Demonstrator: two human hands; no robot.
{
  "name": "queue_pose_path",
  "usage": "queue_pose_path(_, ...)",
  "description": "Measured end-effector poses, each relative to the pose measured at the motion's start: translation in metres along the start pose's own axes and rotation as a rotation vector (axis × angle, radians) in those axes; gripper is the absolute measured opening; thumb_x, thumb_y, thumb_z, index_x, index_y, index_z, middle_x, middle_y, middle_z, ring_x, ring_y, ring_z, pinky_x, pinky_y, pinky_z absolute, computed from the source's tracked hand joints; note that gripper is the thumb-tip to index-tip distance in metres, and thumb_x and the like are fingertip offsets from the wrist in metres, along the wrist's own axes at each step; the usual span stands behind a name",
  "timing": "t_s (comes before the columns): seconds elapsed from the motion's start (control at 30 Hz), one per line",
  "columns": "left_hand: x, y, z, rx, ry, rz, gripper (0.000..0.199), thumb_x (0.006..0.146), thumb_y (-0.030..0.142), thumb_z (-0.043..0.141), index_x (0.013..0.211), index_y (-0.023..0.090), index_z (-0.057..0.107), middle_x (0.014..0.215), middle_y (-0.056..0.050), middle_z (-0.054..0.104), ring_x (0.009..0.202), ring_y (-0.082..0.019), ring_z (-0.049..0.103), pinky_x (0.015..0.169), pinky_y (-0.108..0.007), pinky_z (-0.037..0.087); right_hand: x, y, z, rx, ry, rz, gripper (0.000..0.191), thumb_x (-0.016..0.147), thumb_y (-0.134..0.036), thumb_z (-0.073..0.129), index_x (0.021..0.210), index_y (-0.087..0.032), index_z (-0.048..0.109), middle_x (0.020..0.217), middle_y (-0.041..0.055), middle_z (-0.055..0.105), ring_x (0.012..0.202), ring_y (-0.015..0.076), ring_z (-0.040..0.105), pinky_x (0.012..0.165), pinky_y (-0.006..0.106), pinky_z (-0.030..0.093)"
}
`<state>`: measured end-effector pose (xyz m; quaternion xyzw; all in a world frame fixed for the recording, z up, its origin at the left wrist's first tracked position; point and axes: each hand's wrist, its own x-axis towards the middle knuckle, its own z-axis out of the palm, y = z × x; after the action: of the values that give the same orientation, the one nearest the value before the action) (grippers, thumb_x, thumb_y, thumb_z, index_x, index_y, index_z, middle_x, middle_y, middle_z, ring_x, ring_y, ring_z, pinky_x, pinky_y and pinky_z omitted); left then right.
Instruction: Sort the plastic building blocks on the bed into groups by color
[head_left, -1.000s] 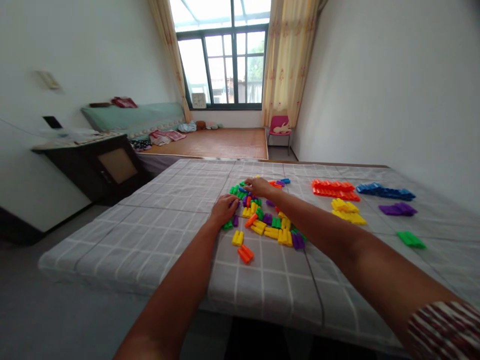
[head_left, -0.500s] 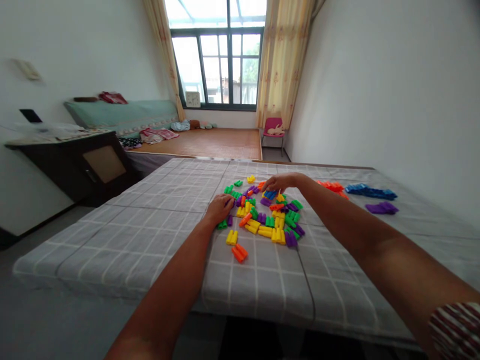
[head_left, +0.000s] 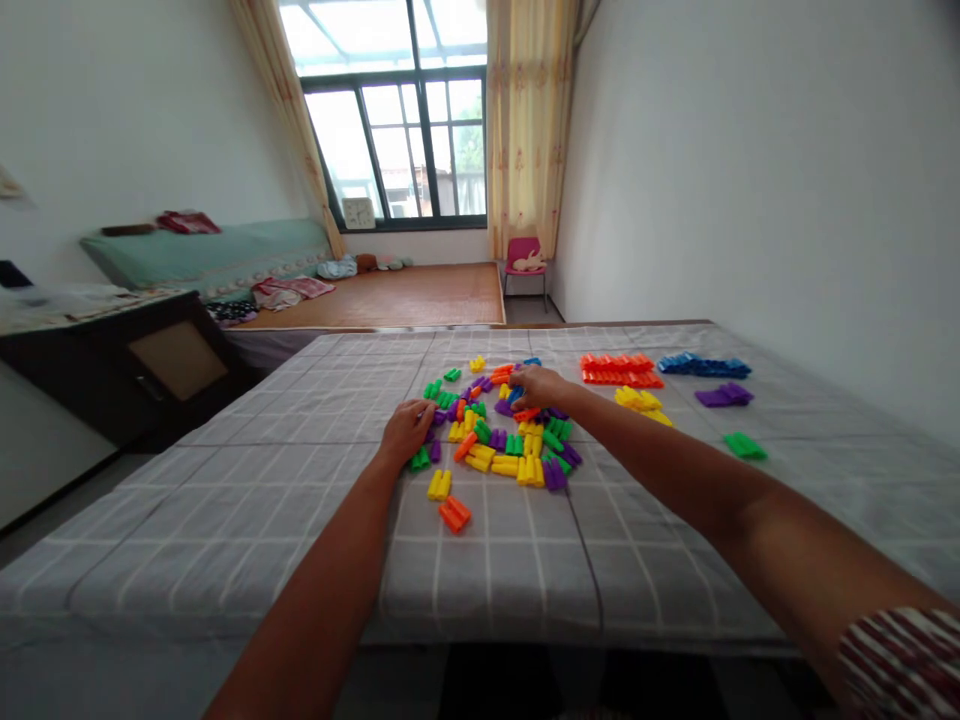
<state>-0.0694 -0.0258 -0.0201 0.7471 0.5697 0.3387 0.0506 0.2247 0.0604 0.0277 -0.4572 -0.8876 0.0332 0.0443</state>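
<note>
A loose pile of small plastic building blocks, ridged like joined tubes, lies on the checked cloth in green, yellow, orange and purple. At the pile's far right side, my right hand reaches down with its fingers closed around a blue block, partly hidden by them. Another blue block lies just beyond that hand. My left hand rests at the pile's left edge, fingers extended and touching purple and green blocks. A yellow block and an orange block lie apart, nearer to me.
To the right are sorted groups: orange rows, blue blocks, purple blocks, yellow blocks and a green group. A grey checked cloth covers the table. Beyond it stand a bed platform and a pink chair.
The view has turned right, showing more of the sorted groups. My right hand has come lower over the blue block, uncovering another blue block beyond. My left hand stays at the pile's edge.
</note>
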Motion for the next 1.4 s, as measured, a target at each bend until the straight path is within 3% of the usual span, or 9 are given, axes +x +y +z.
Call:
queue_pose_path(0.17, 0.0, -0.002, -0.005, 0.009, -0.027, -0.068, 0.049, 0.089, 0.052, 0.035, 0.099, 0.019, 0.07, 0.11, -0.009, 0.07, 0.105, -0.022, 0.061, 0.095, -0.034, 0.046, -0.007, 0.001, -0.003, 0.067, 0.09, -0.081, 0.056, 0.068, -0.03, 0.074, 0.121, -0.02, 0.061, 0.115, 0.0101, 0.067, 0.104, 0.024, 0.062, 0.083, 0.028, 0.047)
queue_pose_path(0.33, 0.003, -0.006, -0.009, 0.037, -0.047, -0.118, 0.053, 0.085, 0.056, 0.035, 0.1, 0.02, 0.07, 0.109, -0.009, 0.071, 0.103, -0.023, 0.063, 0.091, -0.034, 0.048, -0.024, 0.046, -0.026, 0.231, 0.241, -0.074, 0.049, 0.069, -0.018, 0.068, 0.117, -0.018, 0.062, 0.108, 0.0075, 0.068, 0.093, 0.0188, 0.064, 0.079, 0.026, 0.048)
queue_pose_path(0.47, 0.006, -0.008, -0.011, 0.071, -0.051, -0.146, 0.054, 0.082, 0.06, 0.037, 0.098, 0.021, 0.071, 0.107, -0.007, 0.072, 0.101, -0.024, 0.065, 0.088, -0.033, 0.051, -0.061, 0.126, -0.05, 0.276, 0.295, 0.062, 0.047, 0.067, -0.013, 0.066, 0.114, -0.018, 0.064, 0.111, 0.0066, 0.068, 0.092, 0.0165, 0.063, 0.078, 0.023, 0.049)
queue_pose_path(0.7, 0.011, -0.015, -0.012, 0.106, -0.069, -0.19, 0.054, 0.08, 0.062, 0.039, 0.098, 0.024, 0.072, 0.107, -0.005, 0.073, 0.1, -0.027, 0.067, 0.085, -0.036, 0.054, -0.16, 0.301, -0.075, 0.129, 0.368, 0.635, 0.046, 0.069, -0.02, 0.064, 0.115, -0.016, 0.065, 0.111, 0.0064, 0.069, 0.096, 0.0177, 0.064, 0.078, 0.022, 0.048)
queue_pose_path(0.83, 0.013, -0.02, -0.012, 0.119, -0.072, -0.219, 0.055, 0.078, 0.066, 0.04, 0.094, 0.026, 0.073, 0.105, -0.003, 0.073, 0.101, -0.029, 0.067, 0.085, -0.04, 0.055, -0.193, 0.356, -0.068, 0.016, 0.285, 0.752, 0.047, 0.069, -0.021, 0.064, 0.115, -0.019, 0.066, 0.114, 0.0047, 0.069, 0.098, 0.0181, 0.064, 0.082, 0.023, 0.047)
queue_pose_path(1.0, 0.014, -0.026, -0.011, 0.124, -0.059, -0.276, 0.053, 0.072, 0.077, 0.038, 0.09, 0.039, 0.071, 0.102, 0.011, 0.073, 0.099, -0.028, 0.067, 0.089, -0.047, 0.053, -0.189, 0.374, -0.047, -0.037, 0.189, 0.677, 0.049, 0.068, -0.02, 0.064, 0.117, -0.016, 0.067, 0.116, 0.0076, 0.068, 0.102, 0.0198, 0.063, 0.087, 0.024, 0.046)
queue_pose_path(1.1, 0.013, -0.024, -0.011, 0.128, -0.051, -0.284, 0.054, 0.071, 0.078, 0.038, 0.09, 0.039, 0.07, 0.101, 0.013, 0.073, 0.1, -0.028, 0.067, 0.091, -0.047, 0.053, -0.18, 0.378, -0.038, -0.019, 0.162, 0.63, 0.05, 0.068, -0.02, 0.063, 0.117, -0.014, 0.066, 0.117, 0.0095, 0.068, 0.103, 0.0208, 0.063, 0.089, 0.025, 0.046)
queue_pose_path(1.4, 0.013, -0.012, -0.015, 0.203, -0.15, -0.345, 0.06, 0.08, 0.061, 0.035, 0.108, 0.021, 0.07, 0.115, -0.005, 0.07, 0.107, -0.027, 0.064, 0.094, -0.039, 0.05, -0.179, 0.384, -0.036, 0.18, 0.089, 0.542, 0.052, 0.065, -0.016, 0.06, 0.116, -0.018, 0.068, 0.108, 0.0046, 0.072, 0.092, 0.0189, 0.067, 0.075, 0.021, 0.051)
